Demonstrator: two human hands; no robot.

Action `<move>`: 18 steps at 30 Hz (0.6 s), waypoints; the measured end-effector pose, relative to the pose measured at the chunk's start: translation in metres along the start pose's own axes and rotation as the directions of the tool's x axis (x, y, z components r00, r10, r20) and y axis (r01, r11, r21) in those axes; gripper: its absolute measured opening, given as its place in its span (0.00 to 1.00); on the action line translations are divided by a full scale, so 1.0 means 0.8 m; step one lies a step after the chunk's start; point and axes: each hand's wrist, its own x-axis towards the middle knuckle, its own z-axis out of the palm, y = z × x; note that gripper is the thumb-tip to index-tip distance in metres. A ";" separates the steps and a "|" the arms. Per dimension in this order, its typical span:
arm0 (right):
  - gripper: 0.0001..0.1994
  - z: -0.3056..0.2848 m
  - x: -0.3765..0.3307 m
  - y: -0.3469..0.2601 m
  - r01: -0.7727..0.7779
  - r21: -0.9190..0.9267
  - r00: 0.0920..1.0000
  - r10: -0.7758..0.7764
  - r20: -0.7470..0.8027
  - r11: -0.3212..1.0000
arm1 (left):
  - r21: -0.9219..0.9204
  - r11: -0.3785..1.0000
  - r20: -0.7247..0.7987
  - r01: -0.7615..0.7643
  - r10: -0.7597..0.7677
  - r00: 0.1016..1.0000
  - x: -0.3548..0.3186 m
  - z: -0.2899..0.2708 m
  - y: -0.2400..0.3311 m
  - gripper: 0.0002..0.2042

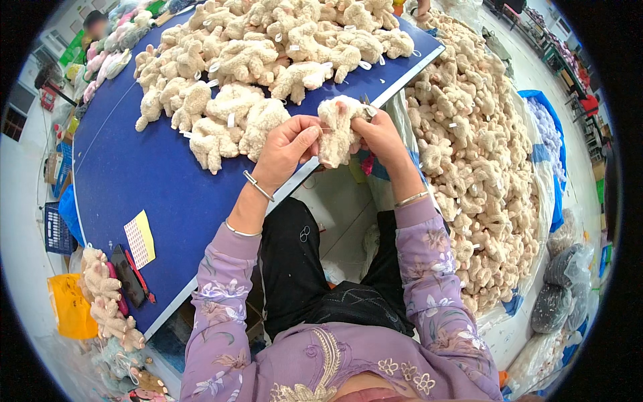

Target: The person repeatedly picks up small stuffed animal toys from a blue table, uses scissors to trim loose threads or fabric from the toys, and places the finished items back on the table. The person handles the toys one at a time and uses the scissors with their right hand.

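A small cream plush toy (337,130) is held up over the table's near edge, between my two hands. My right hand (383,137) grips its right side, thumb on the fleece. A small dark metallic tip (366,102) shows by those fingers; its kind is too small to tell. My left hand (292,144) is closed in a pinch at the toy's left edge, where a faint thin line shows. What the pinch holds, I cannot make out. Just beyond lies a heap of similar plush toys (244,60), many with white loops or tags.
The blue table (114,181) carries a yellow-edged paper sheet (139,240), a dark phone (127,275) and a red pen (138,276). To the right a large pile of cream plush pieces (475,167) fills a sack. Plastic bags (562,275) stand farther right, a blue crate (59,229) at left.
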 end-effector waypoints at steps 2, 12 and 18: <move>0.11 0.002 0.005 0.011 0.034 -0.012 0.998 -0.035 -0.051 0.999 | -0.052 0.998 0.020 0.032 -0.031 0.999 0.001 0.001 0.000 0.06; 0.10 0.016 0.012 0.026 0.162 -0.233 0.959 -0.209 -0.193 0.959 | 0.107 0.980 -0.054 0.166 -0.161 0.986 0.003 -0.004 -0.003 0.06; 0.14 0.001 0.013 0.022 0.196 -0.461 0.896 -0.348 -0.274 0.866 | 0.131 0.976 0.003 0.173 -0.175 0.985 0.003 -0.016 0.003 0.09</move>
